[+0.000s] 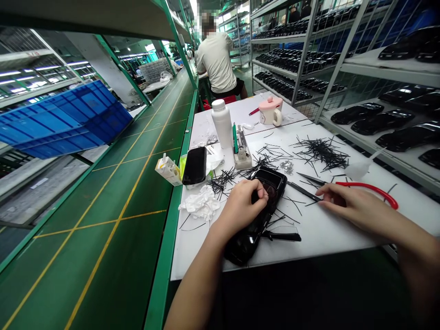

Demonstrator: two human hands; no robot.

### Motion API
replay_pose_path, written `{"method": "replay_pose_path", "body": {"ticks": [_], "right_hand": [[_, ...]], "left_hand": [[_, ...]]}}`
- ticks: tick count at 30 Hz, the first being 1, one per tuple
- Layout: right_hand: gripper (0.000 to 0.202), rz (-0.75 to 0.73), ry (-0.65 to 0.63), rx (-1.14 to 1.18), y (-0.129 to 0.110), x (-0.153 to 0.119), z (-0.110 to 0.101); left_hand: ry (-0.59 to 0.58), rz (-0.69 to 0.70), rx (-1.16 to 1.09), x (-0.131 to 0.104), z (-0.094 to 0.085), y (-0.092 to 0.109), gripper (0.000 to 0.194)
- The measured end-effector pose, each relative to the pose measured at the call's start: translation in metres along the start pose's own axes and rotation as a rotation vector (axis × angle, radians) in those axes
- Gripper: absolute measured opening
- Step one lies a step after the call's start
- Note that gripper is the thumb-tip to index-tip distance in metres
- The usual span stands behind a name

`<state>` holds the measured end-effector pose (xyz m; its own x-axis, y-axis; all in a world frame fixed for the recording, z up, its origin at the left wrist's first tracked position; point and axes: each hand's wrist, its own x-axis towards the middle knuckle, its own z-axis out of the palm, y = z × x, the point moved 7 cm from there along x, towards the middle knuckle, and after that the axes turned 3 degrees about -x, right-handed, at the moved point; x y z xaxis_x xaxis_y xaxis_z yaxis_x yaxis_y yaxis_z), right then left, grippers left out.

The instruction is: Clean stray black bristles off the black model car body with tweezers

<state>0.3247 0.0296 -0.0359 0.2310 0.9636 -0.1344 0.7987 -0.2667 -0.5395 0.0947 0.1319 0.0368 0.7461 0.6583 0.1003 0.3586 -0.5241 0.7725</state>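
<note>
A glossy black model car [241, 249] lies slanted near the table's front edge. My left hand [244, 201] rests over its middle, with fingers curled and thumb against the index finger. Whatever may be in that pinch is too small to make out. To the right, my right hand [354, 206] has its fingers closed on the near end of slim dark tweezers [304, 191], whose tips point toward the car. Just beyond them lies a pointed tool with a red curved handle [373, 187], partly hidden by the hand. A black-handled tool [283, 236] sits beside the car.
Thin black strips [323, 153] lie in piles. Behind the car are small silver pieces [286, 167], a phone [195, 166], a white bottle [222, 123] and a pink-lidded mug [271, 111]. A green conveyor [137, 183] runs left; racks of cars [369, 73] stand right. Someone sits ahead.
</note>
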Motion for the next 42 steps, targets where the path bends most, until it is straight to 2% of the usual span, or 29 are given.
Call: {"method": "replay_pose_path", "body": {"ticks": [4, 9, 15, 18, 22, 26, 33, 42], "right_hand": [[0.039, 0.001, 0.054, 0.088, 0.008, -0.004, -0.005], [0.044, -0.014, 0.130, 0.335, 0.011, -0.008, -0.013], [0.058, 0.049, 0.316, 0.606, 0.020, -0.008, -0.025], [0.058, 0.070, 0.316, 0.688, 0.011, -0.010, -0.024], [0.038, 0.034, 0.365, 0.815, -0.011, -0.014, -0.019], [0.030, -0.047, 0.310, 0.856, -0.030, -0.013, -0.008], [0.018, -0.145, 0.283, 0.816, -0.050, -0.012, -0.005], [0.018, -0.135, 0.230, 0.881, -0.056, -0.008, 0.005]], "left_hand": [[0.005, 0.001, -0.006, 0.000, 0.000, 0.000, 0.021], [0.003, -0.002, -0.001, 0.000, 0.000, 0.001, 0.021], [0.006, -0.002, -0.001, 0.000, 0.000, 0.001, 0.021], [0.004, 0.011, -0.023, 0.000, 0.000, 0.003, 0.023], [-0.020, 0.066, -0.057, -0.001, 0.003, 0.010, 0.024], [-0.048, 0.115, -0.084, -0.002, 0.006, 0.015, 0.025], [-0.057, 0.107, -0.089, -0.002, 0.006, 0.014, 0.025], [-0.056, 0.118, -0.092, -0.003, 0.006, 0.014, 0.026]]}}
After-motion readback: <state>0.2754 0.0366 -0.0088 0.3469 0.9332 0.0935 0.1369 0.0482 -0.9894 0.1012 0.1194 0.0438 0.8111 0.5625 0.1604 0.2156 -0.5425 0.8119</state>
